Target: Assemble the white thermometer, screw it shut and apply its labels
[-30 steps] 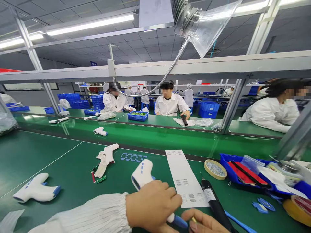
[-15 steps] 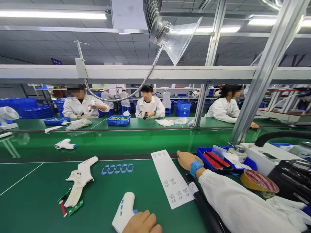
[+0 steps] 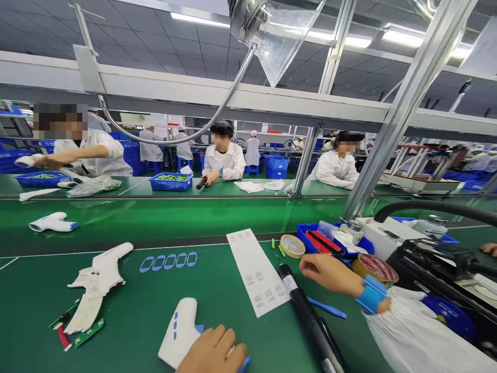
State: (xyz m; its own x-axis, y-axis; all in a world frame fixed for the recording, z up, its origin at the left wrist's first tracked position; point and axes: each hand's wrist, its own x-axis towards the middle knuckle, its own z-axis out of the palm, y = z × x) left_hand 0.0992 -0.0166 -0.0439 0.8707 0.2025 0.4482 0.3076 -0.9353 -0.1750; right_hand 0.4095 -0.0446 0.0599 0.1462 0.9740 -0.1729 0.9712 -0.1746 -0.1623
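My left hand [image 3: 215, 352] is wrapped round the lower part of a white thermometer gun [image 3: 180, 329] with blue buttons, at the bottom of the view. A blue part shows beside my fingers. My right hand [image 3: 330, 273], with a blue wrist strap, hovers to the right of an electric screwdriver's tip. Its fingers are curled together, and I cannot make out what is in them. The black electric screwdriver [image 3: 306, 316] lies on the green bench, its tip near a white label sheet [image 3: 258, 274]. A blue pry stick [image 3: 328, 308] lies below my right hand.
An opened white gun shell [image 3: 97, 285] with circuit boards lies left, near several blue frames [image 3: 169, 262]. A tape roll [image 3: 292, 246] and a blue bin [image 3: 306, 228] stand right. Another white gun [image 3: 53, 222] rests on the belt [image 3: 155, 217]. Co-workers sit opposite.
My right hand has drawn back rightward and toward me from the sheet's far end, uncovering the tape roll and screwdriver tip. The view has tilted and shifted. My left hand stays on the thermometer gun.
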